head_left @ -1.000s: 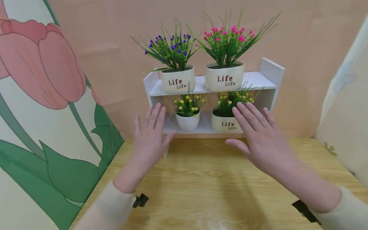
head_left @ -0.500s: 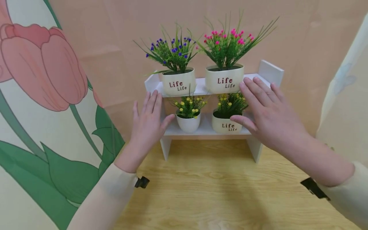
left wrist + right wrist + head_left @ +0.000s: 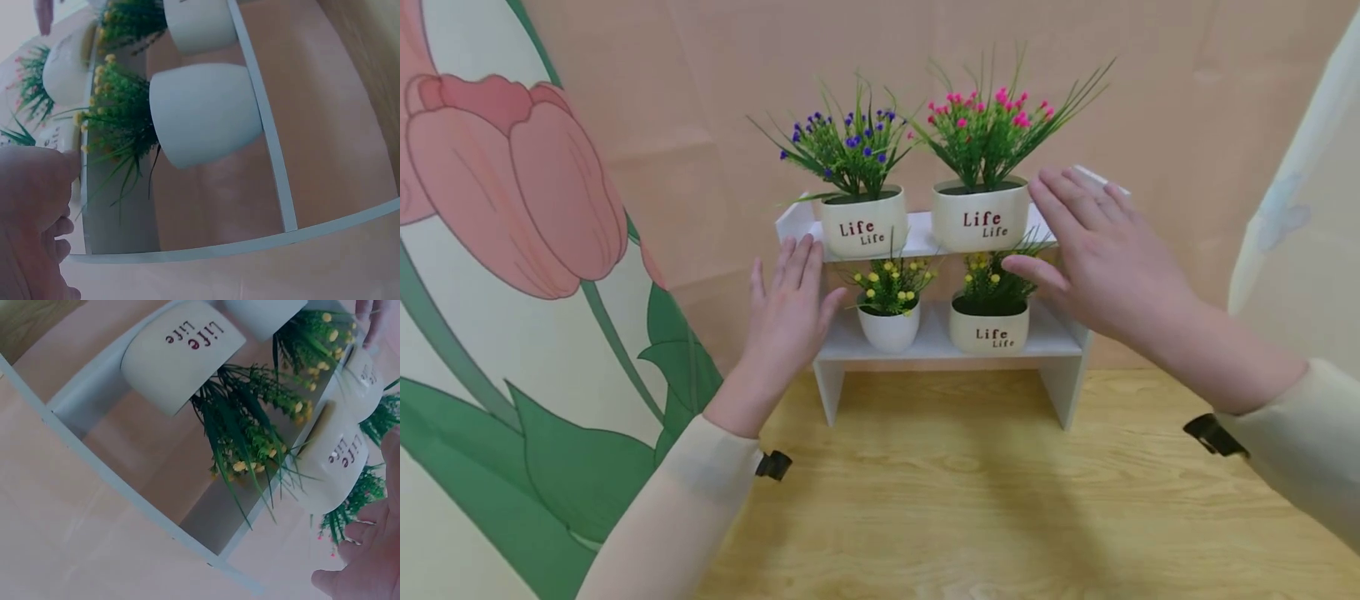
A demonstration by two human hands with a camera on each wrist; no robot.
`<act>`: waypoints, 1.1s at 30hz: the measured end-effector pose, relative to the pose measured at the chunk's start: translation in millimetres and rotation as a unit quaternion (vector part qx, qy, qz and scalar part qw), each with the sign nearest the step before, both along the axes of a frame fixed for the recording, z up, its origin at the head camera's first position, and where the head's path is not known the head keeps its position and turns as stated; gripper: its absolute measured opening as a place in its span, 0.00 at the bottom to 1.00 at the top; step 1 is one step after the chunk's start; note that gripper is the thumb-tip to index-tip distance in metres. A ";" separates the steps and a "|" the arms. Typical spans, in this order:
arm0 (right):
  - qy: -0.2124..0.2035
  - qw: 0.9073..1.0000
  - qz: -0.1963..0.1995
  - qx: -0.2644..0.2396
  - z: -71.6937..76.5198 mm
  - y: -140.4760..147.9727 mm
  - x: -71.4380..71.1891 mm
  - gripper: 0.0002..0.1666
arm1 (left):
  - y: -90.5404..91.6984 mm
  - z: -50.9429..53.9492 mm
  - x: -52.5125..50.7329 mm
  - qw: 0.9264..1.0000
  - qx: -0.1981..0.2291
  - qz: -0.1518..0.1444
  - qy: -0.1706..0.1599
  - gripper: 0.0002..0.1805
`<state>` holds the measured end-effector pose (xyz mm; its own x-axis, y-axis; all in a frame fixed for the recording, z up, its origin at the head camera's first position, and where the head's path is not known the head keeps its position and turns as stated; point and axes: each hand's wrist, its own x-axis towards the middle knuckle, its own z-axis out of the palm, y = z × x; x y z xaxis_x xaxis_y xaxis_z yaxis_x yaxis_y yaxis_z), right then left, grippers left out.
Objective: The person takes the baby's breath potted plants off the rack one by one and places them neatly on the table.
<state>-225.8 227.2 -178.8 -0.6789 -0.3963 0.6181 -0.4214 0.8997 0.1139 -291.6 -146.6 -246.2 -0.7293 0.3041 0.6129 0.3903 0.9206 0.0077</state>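
While the left hand (image 3: pixel 786 325), fingers straight, is near the left end of the far white shelf (image 3: pixel 934 329), the right hand (image 3: pixel 1116 258), also straight-fingered, is beside the upper-right pink-flowered pot (image 3: pixel 981 221).

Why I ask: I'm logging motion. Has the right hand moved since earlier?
Yes, upward: against the white shelf unit, the right hand climbed toward the pink-flowered planter.

There's room to reach under the white shelf (image 3: pixel 919 233), between its legs (image 3: pixel 831 397). On the lower board (image 3: pixel 934 331), a gap separates the small round pot (image 3: pixel 889 331) from the oblong pot (image 3: pixel 989 332), and both ends leave space. Above, the purple-flowered pot (image 3: pixel 865 225) and pink-flowered pot (image 3: pixel 981 218) nearly close the middle; the end panels (image 3: pixel 793 220) block sideways entry.
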 end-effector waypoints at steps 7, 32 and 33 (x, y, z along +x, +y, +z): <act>-0.023 1.000 -0.006 -0.018 7.2 0.0 -12.7 0.54 | -1.0 -3.6 -6.6 1.000 -0.005 -0.010 -0.011 0.43; -0.205 0.960 -0.006 -0.189 40.8 -8.3 -55.0 0.67 | 5.8 -13.3 -19.6 0.994 0.086 -0.065 -0.003 0.48; -0.215 0.957 -0.003 -0.195 41.1 -8.4 -56.1 0.67 | 6.1 -14.0 -19.5 0.994 0.087 -0.064 -0.004 0.48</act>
